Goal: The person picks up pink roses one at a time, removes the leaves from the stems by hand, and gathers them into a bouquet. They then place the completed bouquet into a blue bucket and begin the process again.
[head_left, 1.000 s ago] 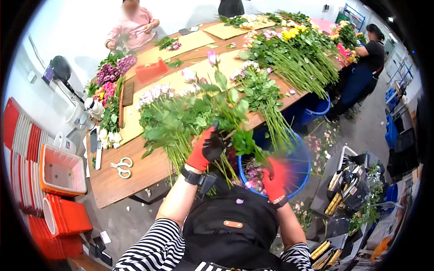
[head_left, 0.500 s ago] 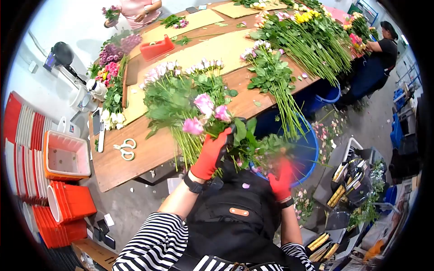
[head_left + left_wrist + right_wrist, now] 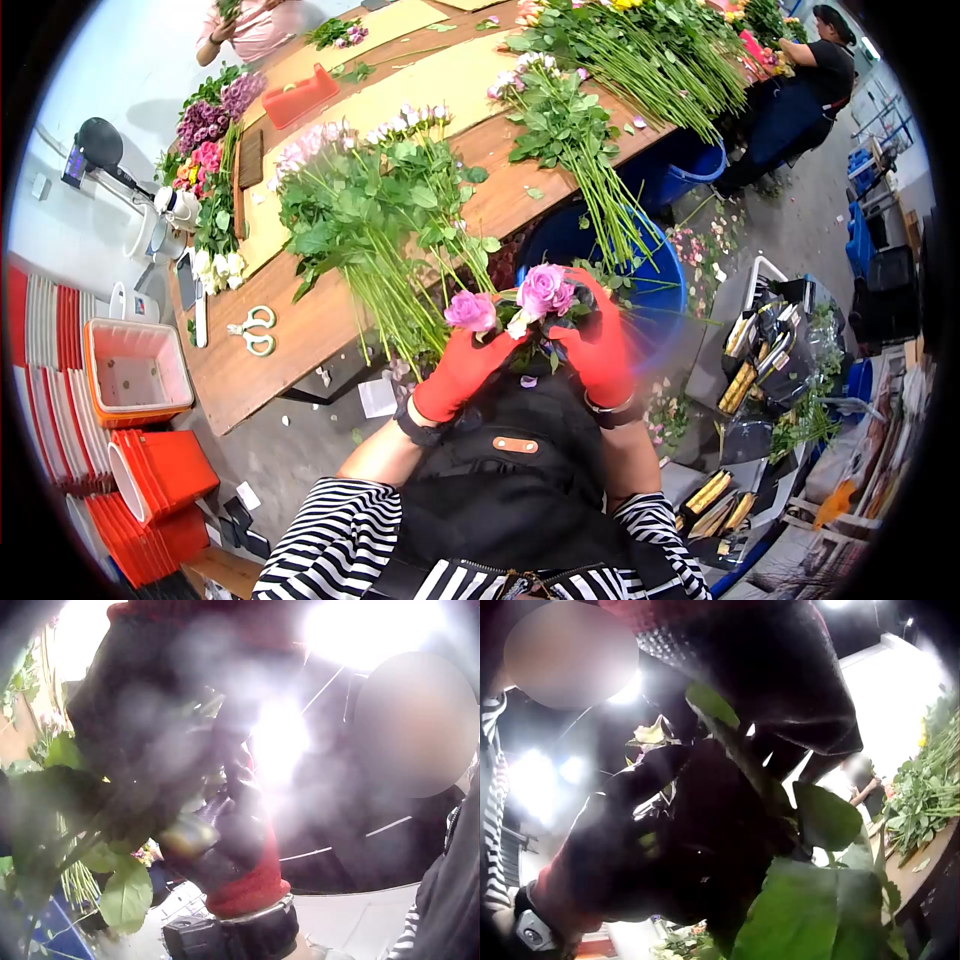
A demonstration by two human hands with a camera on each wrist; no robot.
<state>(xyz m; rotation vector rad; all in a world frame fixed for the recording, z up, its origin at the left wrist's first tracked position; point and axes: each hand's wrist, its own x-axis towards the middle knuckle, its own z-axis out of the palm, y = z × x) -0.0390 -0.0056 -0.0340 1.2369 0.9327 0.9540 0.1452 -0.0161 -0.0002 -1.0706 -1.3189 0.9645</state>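
In the head view, pink-mauve roses [image 3: 543,290] are held up in front of the black apron. My left hand [image 3: 458,378], in a red glove with a dark palm, grips them from below on the left, beneath one bloom [image 3: 470,312]. From the right, my right hand [image 3: 605,350], gloved alike, curls round the larger blooms, thumb in front and fingers behind. Both wrist views are dark and glaring. Green leaves [image 3: 126,900] hang by the gloves in the left wrist view, and a big leaf [image 3: 810,911] fills the right wrist view's lower part. The stems are mostly hidden.
Pale pink roses [image 3: 365,205] lie on the wooden table [image 3: 225,385], stems over its edge, near scissors [image 3: 255,331]. A blue bucket [image 3: 668,275] stands at the right under another bunch [image 3: 580,150]. Orange crates [image 3: 165,475] are stacked left. Two people work around the table.
The left hand has lowered the roses toward the apron. My right hand has come up from beside the bucket and in to the left, now around the blooms.
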